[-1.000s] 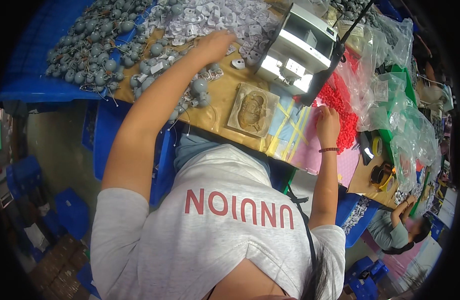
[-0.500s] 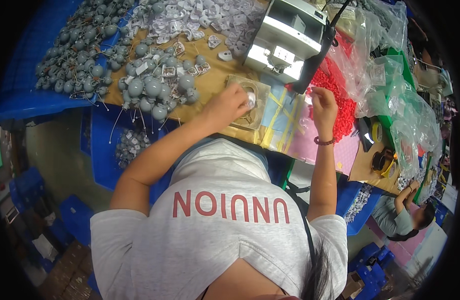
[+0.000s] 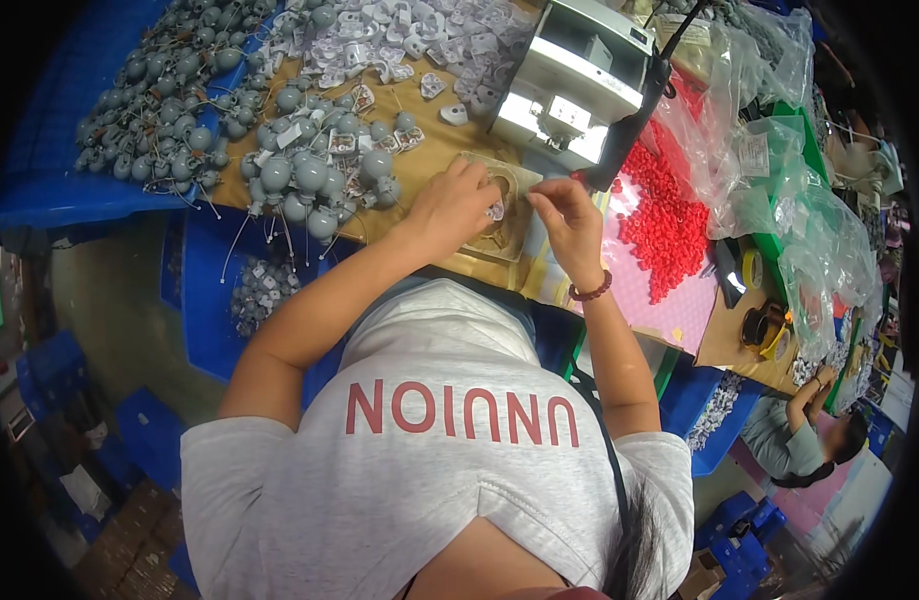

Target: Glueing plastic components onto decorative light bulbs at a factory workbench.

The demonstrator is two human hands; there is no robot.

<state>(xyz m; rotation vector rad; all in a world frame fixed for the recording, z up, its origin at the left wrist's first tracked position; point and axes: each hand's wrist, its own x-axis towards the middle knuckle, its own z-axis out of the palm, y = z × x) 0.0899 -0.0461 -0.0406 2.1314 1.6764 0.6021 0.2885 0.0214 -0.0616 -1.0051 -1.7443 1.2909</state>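
Note:
My left hand (image 3: 451, 207) is closed at the left side of a clear fixture plate (image 3: 519, 232) with a rounded cut-out. Its fingertips hold a small white plastic part (image 3: 496, 211) over that cut-out. My right hand (image 3: 571, 222) is above the plate's right edge, thumb and forefinger pinched together. Whatever is between those fingertips is too small to make out. Beyond both hands stands a white bench machine (image 3: 569, 85).
Grey bulb-shaped pieces with wires (image 3: 309, 172) are heaped at the left. White plastic parts (image 3: 409, 35) are piled at the back. Small red parts (image 3: 664, 220) lie on a pink sheet (image 3: 639, 305) at the right. Tape rolls (image 3: 764, 322) and a co-worker (image 3: 794, 435) are farther right.
My right hand has moved left from beside the red parts to the fixture plate. My left hand has shifted slightly and stays by the plate with the white part.

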